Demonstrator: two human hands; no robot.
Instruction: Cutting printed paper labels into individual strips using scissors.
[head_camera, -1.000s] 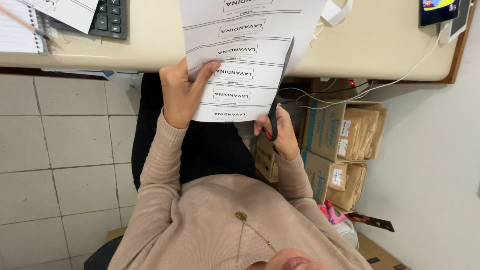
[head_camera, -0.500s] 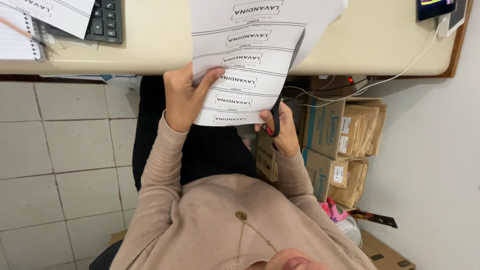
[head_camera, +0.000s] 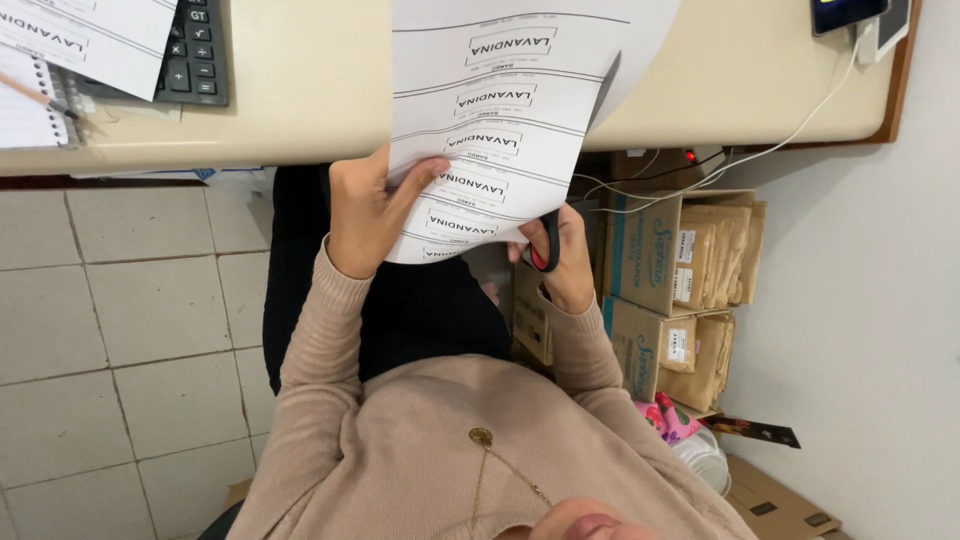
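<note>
White paper sheet (head_camera: 500, 130) with printed label strips, held up over my lap, its top edge running over the cream tabletop (head_camera: 300, 90) at 12 o'clock. My left hand (head_camera: 365, 215) clamps the sheet's lower left edge, thumb on the front, fingers (head_camera: 425, 180) curled onto it. My right hand (head_camera: 560, 260) sits at the sheet's lower right corner, fingers through the red handle of the scissors (head_camera: 548, 245), grasping them. Dark blade runs up along the sheet's right side toward 1 o'clock; can't tell whether the blades are apart or closed.

Around it:
- black calculator (head_camera: 195, 55) on the tabletop at 10 o'clock, touching another printed sheet (head_camera: 85, 35)
- spiral notebook (head_camera: 30, 100) at 9 o'clock edge of the tabletop, pencil across it
- white cable (head_camera: 790, 135) hanging off the tabletop at 2 o'clock
- cardboard boxes (head_camera: 640, 270) with brown paper bags under the tabletop at 3 o'clock, just beside my right hand
- tiled floor (head_camera: 120, 320) at 8 o'clock

Beige sweater sleeves on both arms.
</note>
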